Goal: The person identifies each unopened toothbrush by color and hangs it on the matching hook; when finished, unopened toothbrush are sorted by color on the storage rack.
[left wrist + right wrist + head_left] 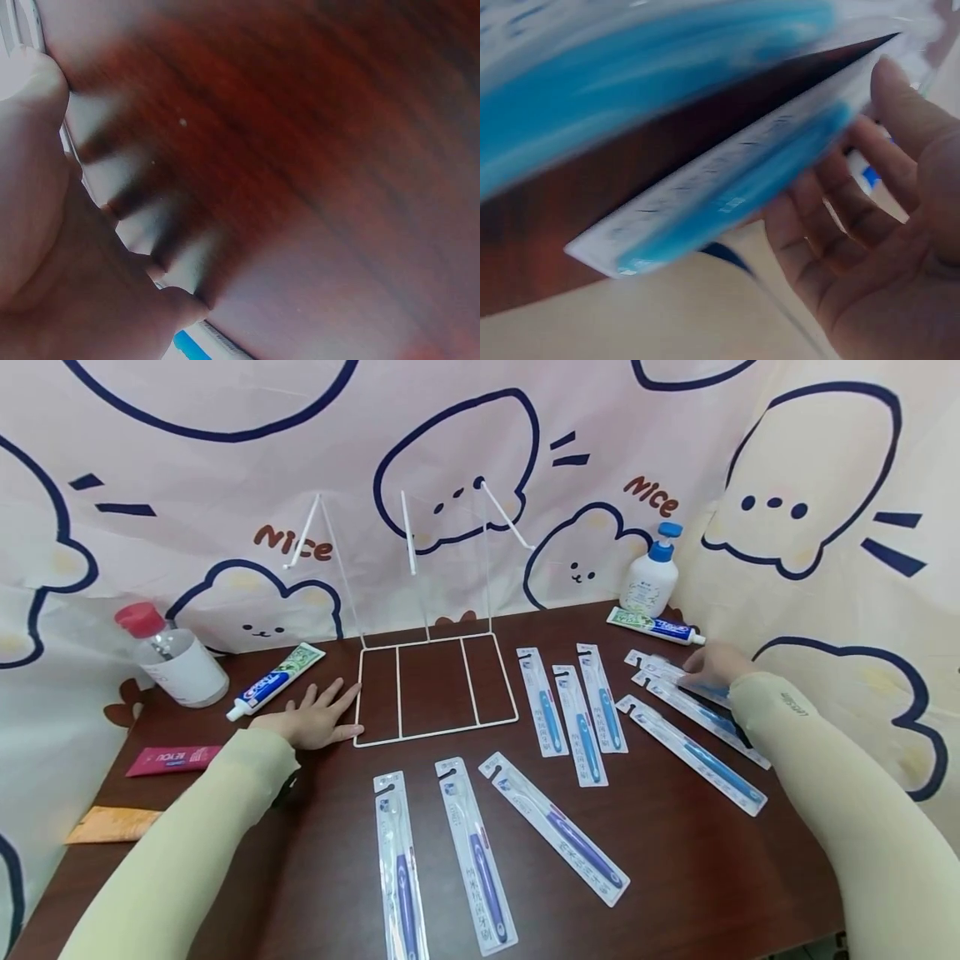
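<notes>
My right hand (pixel 718 665) is at the far right, holding a packaged toothbrush with a blue handle (pixel 739 191). In the right wrist view the thumb lies over the pack and the fingers are behind it; its edge tilts off the table. Another blue-handled toothbrush pack (pixel 693 710) lies just in front of it, and a third pack (pixel 697 758) is nearer. My left hand (pixel 315 720) rests palm down with fingers spread, its thumb at the left edge of a white wire rack (pixel 399 693). In the left wrist view, its fingers (pixel 180 304) press on the brown table.
Three smaller blue-handled packs (pixel 581 727) lie right of the rack; three purple-handled packs (pixel 480 860) lie in front. Toothpaste tubes (pixel 276 680) flank both sides. A red-topped bottle (pixel 183 668) stands left, a pump bottle (pixel 649 581) back right. A pink pack (pixel 172 760) lies left.
</notes>
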Demonstrator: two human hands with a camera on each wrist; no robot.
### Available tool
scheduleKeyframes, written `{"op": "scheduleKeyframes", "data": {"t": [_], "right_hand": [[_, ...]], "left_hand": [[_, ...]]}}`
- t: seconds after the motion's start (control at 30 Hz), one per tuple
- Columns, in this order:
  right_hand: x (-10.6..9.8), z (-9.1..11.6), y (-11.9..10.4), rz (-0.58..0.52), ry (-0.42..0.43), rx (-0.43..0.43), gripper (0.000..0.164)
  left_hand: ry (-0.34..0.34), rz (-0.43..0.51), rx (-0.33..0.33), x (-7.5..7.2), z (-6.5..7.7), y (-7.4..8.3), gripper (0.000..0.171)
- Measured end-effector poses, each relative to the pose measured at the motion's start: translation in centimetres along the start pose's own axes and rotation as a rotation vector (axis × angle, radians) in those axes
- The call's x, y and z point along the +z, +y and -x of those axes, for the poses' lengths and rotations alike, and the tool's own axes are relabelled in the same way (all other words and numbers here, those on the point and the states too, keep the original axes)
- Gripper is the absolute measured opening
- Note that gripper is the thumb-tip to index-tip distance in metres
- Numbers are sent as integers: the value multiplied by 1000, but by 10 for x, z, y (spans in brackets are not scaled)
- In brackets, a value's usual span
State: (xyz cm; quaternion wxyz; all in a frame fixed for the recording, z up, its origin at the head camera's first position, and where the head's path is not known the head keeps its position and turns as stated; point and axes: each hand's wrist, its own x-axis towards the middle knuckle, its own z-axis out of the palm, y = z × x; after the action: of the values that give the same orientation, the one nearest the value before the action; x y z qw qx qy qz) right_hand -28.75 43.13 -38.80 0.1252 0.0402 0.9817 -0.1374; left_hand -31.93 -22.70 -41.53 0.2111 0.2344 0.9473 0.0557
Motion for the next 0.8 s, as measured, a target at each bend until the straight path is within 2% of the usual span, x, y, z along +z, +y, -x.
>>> {"op": "scheduleKeyframes", "data": {"t": [0.17,0.33,0.53,0.67,0.8], "right_hand": [[6,-6,5,-26,-5,26,46],[3,-7,1,29,-47,2,52],[-11,7,-10,85,-60,-10,59],[-26,25,-26,101,-8,-47,54],[-43,39,-51,58,92,-116,53]], "left_hand": [[3,6,-7,1,5,-2,83],[-6,-1,-14,2,5,0,82],[-16,-19,-27,-1,2,3,82],[-33,-32,-37,-1,1,4,82],[-35,-41,-49,-1,1,1,82]]}}
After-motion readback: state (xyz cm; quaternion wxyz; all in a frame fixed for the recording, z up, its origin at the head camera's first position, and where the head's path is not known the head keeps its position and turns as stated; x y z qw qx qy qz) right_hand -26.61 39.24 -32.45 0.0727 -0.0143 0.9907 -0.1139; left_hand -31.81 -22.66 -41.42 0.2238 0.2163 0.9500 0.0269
